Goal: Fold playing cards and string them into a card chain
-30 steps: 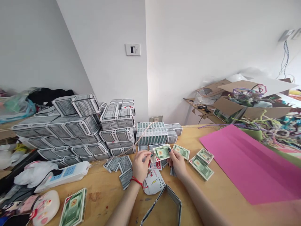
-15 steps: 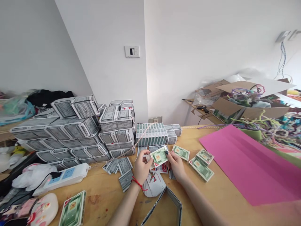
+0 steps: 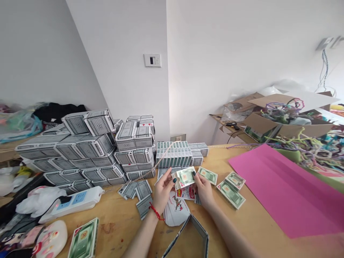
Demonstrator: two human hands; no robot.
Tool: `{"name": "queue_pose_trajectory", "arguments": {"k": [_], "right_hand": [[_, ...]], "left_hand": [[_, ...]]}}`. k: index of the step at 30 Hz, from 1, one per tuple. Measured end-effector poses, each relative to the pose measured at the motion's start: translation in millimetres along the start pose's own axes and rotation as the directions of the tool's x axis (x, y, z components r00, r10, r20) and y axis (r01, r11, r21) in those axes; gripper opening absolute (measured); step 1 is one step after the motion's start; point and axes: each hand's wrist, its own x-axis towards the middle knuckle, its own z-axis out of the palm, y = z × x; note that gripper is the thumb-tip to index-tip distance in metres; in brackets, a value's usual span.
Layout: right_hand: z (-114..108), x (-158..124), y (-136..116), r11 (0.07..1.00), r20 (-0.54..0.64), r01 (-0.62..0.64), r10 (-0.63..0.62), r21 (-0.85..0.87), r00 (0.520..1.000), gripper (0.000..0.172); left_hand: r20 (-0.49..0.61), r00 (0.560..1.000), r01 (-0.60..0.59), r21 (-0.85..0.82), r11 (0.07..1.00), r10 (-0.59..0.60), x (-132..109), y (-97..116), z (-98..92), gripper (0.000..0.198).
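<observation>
A small green-and-white playing card box is held between my two hands, over the loose cards. My left hand, with a red string bracelet, pinches its left end, where a white notched edge shows. My right hand grips the right end, thumb on the printed face. Beneath lie white joker cards and a red-and-white card, partly covered. Grey-backed cards are spread to the left. Nearest me stands an angular frame of joined cards, cut off by the bottom edge.
Grey card-built blocks are piled at the back left, beside a row of green boxes. More green card boxes lie right and front left. A power strip, pink sheet and carton surround the workspace.
The card box has turned slightly in my hands, so its notched left end now shows. My left thumb has shifted onto that end. The view has moved slightly.
</observation>
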Motion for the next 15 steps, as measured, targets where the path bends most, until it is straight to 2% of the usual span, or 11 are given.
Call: {"name": "queue_pose_trajectory", "arguments": {"k": [4, 7, 11, 15], "right_hand": [[1.1, -1.2, -1.5, 0.999, 0.013, -0.022, 0.022, -0.033, 1.000, 0.043], [1.6, -0.8, -1.3, 0.999, 0.004, -0.028, 0.029, -0.039, 1.000, 0.045], [1.1, 0.1, -0.5, 1.000, 0.002, -0.020, 0.020, -0.019, 1.000, 0.045], [0.5, 0.9, -0.7, 1.000, -0.002, -0.019, 0.019, -0.018, 1.000, 0.045]], "left_hand": [[0.003, 0.998, 0.063, 0.011, 0.998, -0.063, 0.9, -4.2, 4.4, 0.051], [0.059, 0.996, 0.068, 0.012, 0.998, -0.068, -2.9, -0.6, 7.2, 0.054], [0.124, 0.991, -0.054, 0.011, 0.998, 0.052, -9.5, 4.2, 10.5, 0.056], [0.054, 0.992, -0.124, 0.168, 0.978, 0.117, -11.4, -0.6, 11.0, 0.050]]}}
